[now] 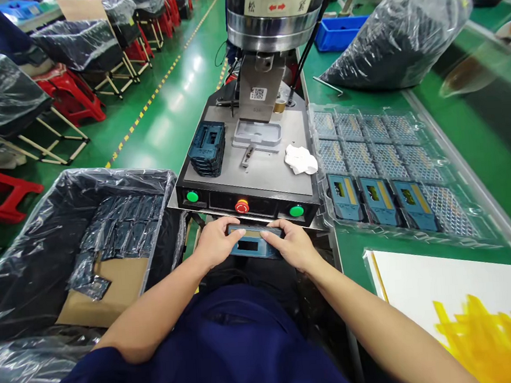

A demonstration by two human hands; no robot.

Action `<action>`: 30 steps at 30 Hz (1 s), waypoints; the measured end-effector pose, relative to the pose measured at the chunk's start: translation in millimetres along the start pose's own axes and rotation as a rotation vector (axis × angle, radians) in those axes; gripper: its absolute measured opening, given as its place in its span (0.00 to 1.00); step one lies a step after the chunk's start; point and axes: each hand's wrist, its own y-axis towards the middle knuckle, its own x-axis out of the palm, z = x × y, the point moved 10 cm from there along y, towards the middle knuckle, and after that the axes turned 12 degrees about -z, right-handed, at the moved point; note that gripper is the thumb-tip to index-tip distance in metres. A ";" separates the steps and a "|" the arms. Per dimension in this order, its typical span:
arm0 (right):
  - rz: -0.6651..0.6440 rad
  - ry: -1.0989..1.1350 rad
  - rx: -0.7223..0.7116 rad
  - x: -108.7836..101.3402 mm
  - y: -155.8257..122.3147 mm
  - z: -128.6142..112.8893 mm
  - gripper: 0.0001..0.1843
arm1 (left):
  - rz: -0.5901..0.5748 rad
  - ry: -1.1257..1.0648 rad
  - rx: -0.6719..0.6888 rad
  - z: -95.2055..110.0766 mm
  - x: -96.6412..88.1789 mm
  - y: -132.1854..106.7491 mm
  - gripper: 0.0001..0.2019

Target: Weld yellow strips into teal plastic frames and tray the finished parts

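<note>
Both my hands hold one small blue plastic frame part just below the front of a press machine. My left hand grips its left end with fingers curled over the top. My right hand grips the right end the same way. On the machine's plate a stack of the same blue parts stands at the left, a grey fixture nest sits under the press head, and a crumpled white cloth lies at the right.
A clear blister tray at the right holds three blue parts. A plastic-lined box of blue parts stands at the left. White sheet with yellow strips lies at lower right. Two green buttons and a red button are on the front panel.
</note>
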 end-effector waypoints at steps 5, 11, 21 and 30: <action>0.016 0.061 -0.102 19.0 -4.9 -7.5 0.20 | 0.171 0.299 0.035 16.8 -2.1 -9.3 0.41; 0.038 0.177 -0.071 20.5 -4.1 4.5 0.22 | 0.099 0.333 0.020 18.4 1.2 -5.0 0.25; -0.017 0.365 -0.004 15.7 -2.4 20.6 0.24 | 0.028 -0.216 -0.052 -3.2 5.0 0.5 0.17; 0.115 -0.068 -0.059 -2.6 -12.5 -7.9 0.20 | 0.005 -0.250 -0.006 5.2 12.4 -2.5 0.18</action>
